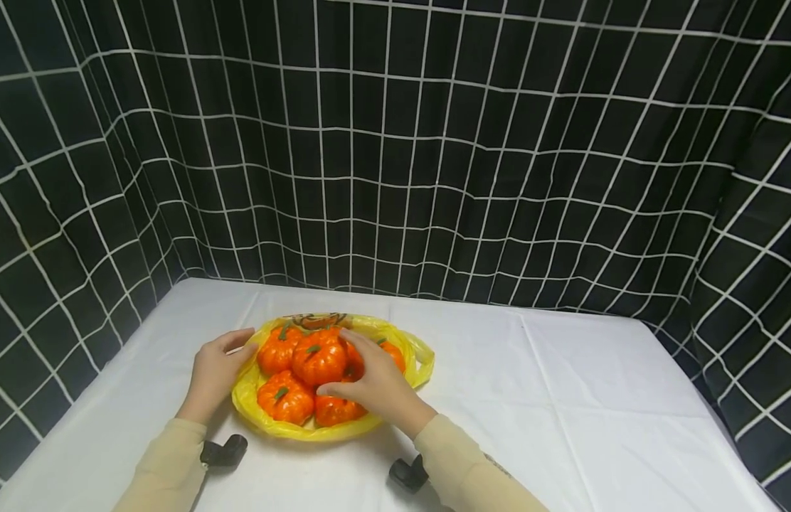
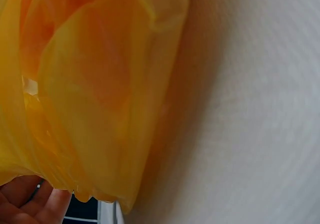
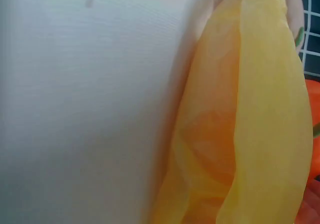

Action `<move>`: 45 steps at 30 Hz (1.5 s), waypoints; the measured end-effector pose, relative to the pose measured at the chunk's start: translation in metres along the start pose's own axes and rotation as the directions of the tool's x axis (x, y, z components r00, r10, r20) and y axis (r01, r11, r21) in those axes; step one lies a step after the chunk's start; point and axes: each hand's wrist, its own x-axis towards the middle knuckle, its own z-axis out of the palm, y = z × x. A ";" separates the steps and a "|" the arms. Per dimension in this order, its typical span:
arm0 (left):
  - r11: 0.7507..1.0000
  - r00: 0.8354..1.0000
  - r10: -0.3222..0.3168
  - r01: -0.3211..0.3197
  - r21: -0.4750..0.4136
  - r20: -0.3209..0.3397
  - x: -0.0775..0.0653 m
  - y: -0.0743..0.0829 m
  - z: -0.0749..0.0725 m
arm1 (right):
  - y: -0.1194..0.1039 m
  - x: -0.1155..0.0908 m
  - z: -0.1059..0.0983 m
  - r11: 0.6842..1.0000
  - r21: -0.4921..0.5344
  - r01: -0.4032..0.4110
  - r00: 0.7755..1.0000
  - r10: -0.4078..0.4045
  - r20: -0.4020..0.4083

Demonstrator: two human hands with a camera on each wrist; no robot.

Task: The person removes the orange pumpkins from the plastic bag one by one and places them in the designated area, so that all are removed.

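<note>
A yellow plastic bag (image 1: 245, 398) lies with its mouth spread wide, holding several small orange pumpkins with green stems. My left hand (image 1: 218, 366) is at the bag's left edge, its thumb and fingers on the rim; in the left wrist view its fingers (image 2: 35, 201) touch the yellow plastic. Over the bag's right half reaches my right hand (image 1: 376, 380), thumb and fingers spread beside the topmost pumpkin (image 1: 315, 360). Whether they touch it I cannot tell. A lower left pumpkin (image 1: 287, 402) sits by the front rim. In the right wrist view the bag's side (image 3: 270, 109) fills the middle.
A white cloth (image 1: 562, 398) covers the table. Black curtains (image 1: 395, 142) with white grid lines stand along its back and sides. A bag handle loop (image 1: 424, 359) sticks out to the right. Dark wrist mounts (image 1: 224, 452) sit under both sleeves.
</note>
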 end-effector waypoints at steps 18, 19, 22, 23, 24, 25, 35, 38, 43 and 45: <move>0.999 0.999 -0.033 0.032 -0.033 -0.020 0.001 -0.003 0.000 | -0.003 0.020 0.013 0.999 0.038 -0.035 0.999 0.037 -0.031; 0.999 0.999 -0.036 0.035 -0.034 -0.020 0.001 -0.003 0.000 | -0.003 0.020 0.014 0.999 0.035 -0.036 0.999 0.037 -0.033; 0.998 0.999 -0.047 0.046 -0.039 -0.016 0.000 -0.002 0.000 | -0.003 0.021 0.015 0.999 0.033 -0.034 0.999 0.036 -0.041; 0.998 0.999 -0.050 0.050 -0.041 -0.015 0.000 -0.002 0.000 | -0.003 0.021 0.015 0.999 0.036 -0.033 0.998 0.034 -0.044; 0.998 0.998 -0.054 0.054 -0.042 -0.014 0.000 -0.001 0.000 | -0.002 0.021 0.016 0.999 0.039 -0.031 0.998 0.033 -0.047; 0.998 0.998 -0.055 0.054 -0.044 -0.014 0.000 -0.001 0.000 | -0.002 0.021 0.016 0.999 0.041 -0.030 0.998 0.032 -0.051; 0.998 0.999 -0.043 0.042 -0.041 -0.022 0.000 -0.002 0.001 | -0.002 0.016 0.008 0.989 0.144 -0.038 0.997 0.047 -0.063; 0.999 0.999 -0.038 0.038 -0.039 -0.023 0.000 -0.001 0.001 | -0.001 0.012 0.004 0.984 0.176 -0.034 0.997 0.046 -0.067; 0.999 0.999 -0.036 0.035 -0.039 -0.019 0.000 -0.001 0.001 | 0.002 0.004 -0.009 0.982 0.185 -0.023 0.993 0.045 -0.113; 0.999 0.999 -0.035 0.034 -0.039 -0.018 0.000 -0.001 0.000 | 0.003 0.002 -0.014 0.980 0.198 -0.021 0.990 0.048 -0.132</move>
